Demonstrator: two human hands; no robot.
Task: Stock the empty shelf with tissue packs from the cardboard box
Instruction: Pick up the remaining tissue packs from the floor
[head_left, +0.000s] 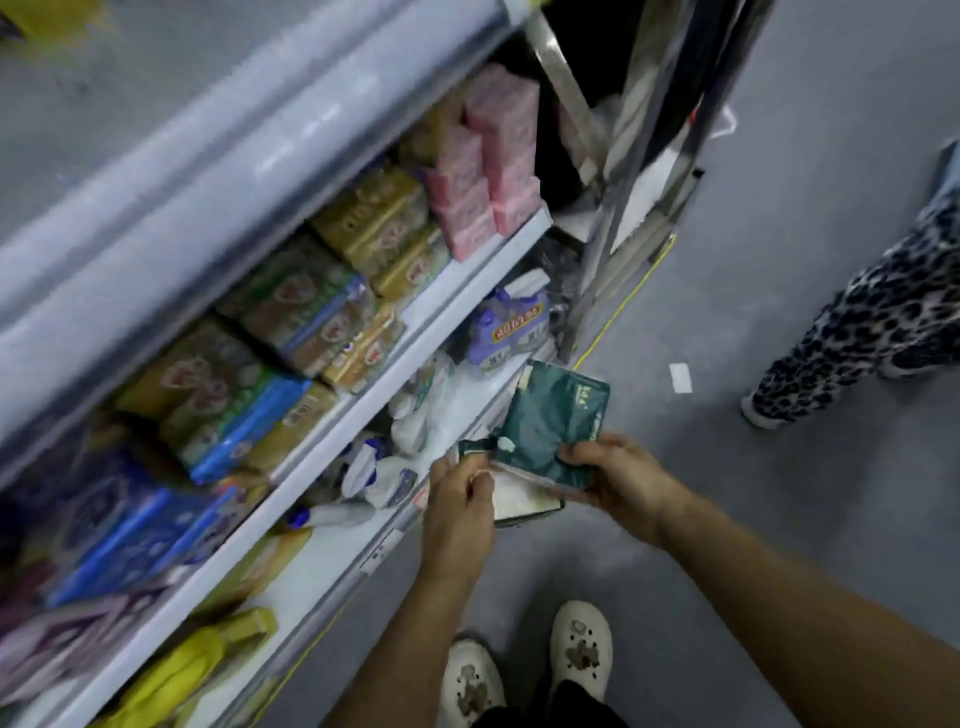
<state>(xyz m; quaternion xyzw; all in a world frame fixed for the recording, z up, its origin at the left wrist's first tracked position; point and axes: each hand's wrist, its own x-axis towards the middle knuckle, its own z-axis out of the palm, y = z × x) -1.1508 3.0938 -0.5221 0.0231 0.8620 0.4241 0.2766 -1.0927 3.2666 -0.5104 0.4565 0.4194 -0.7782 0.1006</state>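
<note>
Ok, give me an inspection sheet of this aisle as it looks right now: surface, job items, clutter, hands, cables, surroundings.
Surface: lower white shelf, bare patches showing; grey floor beneath.
Job's things: dark green pack held with both hands at the shelf's front edge; no cardboard box seen.
Clutter: white and blue bottles lying on the lower shelf; a purple pack further along; paper slip on the floor.
Grip: left hand pinches the pack's near-left end; right hand grips its right side.
Cables: nothing seen.
Surroundings: upper shelf with green, gold and pink packs; metal stepladder; another person's patterned trouser leg.
</note>
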